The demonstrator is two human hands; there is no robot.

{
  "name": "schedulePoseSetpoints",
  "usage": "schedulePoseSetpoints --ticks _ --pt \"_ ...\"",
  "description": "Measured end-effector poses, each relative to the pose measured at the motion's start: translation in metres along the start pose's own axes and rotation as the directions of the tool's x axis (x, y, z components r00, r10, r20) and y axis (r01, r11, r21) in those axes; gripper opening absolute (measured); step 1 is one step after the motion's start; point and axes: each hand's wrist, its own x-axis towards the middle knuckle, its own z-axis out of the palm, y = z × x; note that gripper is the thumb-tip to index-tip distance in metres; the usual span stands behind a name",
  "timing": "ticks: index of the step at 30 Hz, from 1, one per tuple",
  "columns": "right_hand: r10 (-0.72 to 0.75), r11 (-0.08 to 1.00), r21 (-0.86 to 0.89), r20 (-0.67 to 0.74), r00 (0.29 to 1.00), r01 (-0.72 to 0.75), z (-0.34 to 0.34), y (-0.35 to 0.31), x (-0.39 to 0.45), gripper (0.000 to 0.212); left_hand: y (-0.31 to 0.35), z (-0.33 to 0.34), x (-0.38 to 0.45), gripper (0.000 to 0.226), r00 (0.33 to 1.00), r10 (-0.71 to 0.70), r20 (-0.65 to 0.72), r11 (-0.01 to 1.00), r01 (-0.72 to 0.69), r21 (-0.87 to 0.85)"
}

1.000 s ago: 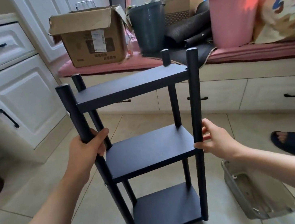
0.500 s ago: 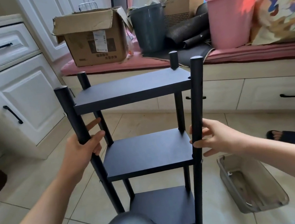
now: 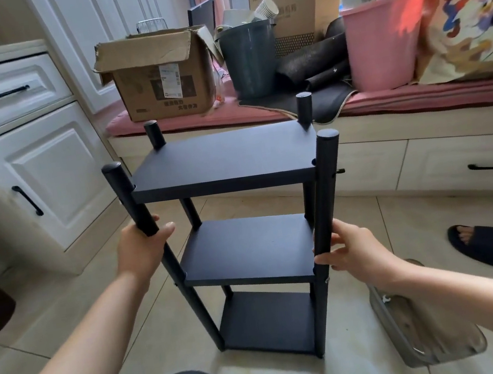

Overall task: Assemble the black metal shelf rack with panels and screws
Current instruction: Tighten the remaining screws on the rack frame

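On the tiled floor just in front of the person's knee stands the black shelf rack [image 3: 240, 241], upright, with three panels set between four round posts and all four post tops standing proud of the top panel [image 3: 222, 158]. The left hand [image 3: 143, 252] grips the near left post [image 3: 150, 232] between the top and middle panels, fingers wrapped round it and the thumb lying across the front. The right hand [image 3: 356, 254] holds the near right post [image 3: 326, 223] just above the middle panel [image 3: 247, 250], thumb and fingers [image 3: 323, 260] pinching the tube rather than clenched hard on it. Judging by its look, the rack is stiff and fairly light for its bulk, but the smooth painted tubes could slip in a loose hold, and a tall narrow frame will tip easily. The near posts, close to a panel joint, seem the best place to take hold, since lifting by a panel edge would load the screws. A clear plastic tray [image 3: 423, 326] lies on the floor near the right forearm, holding what look like small fittings.
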Motion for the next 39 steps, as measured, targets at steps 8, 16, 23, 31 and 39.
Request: schedulePoseSetpoints --ticks 8,16,23,31,39 --pt "-0.009 0.994 -0.107 0.0 1.0 0.009 0.003 -0.002 -0.003 0.045 0.08 0.023 -0.087 0.05 0.936 -0.325 -0.132 0.76 0.176 -0.626" --pt "0.021 0.983 -0.185 0.053 0.998 -0.01 0.009 -0.018 -0.015 0.008 0.135 0.093 -0.136 0.031 0.824 -0.124 0.553 0.526 0.527 -0.667" --pt "-0.014 0.998 -0.062 -0.012 1.0 0.013 0.011 -0.026 -0.022 0.013 0.132 0.106 -0.138 0.021 0.866 -0.113 0.487 0.574 0.457 -0.679" --pt "-0.103 0.992 -0.075 -0.002 0.995 0.103 0.019 -0.014 -0.021 0.018 0.128 0.112 -0.135 0.029 0.873 -0.073 0.482 0.601 0.424 -0.677" --pt "-0.154 0.965 -0.202 0.079 0.985 0.167 0.01 -0.014 -0.018 0.025 0.117 0.111 -0.134 0.026 0.875 0.025 0.484 0.633 0.361 -0.685"
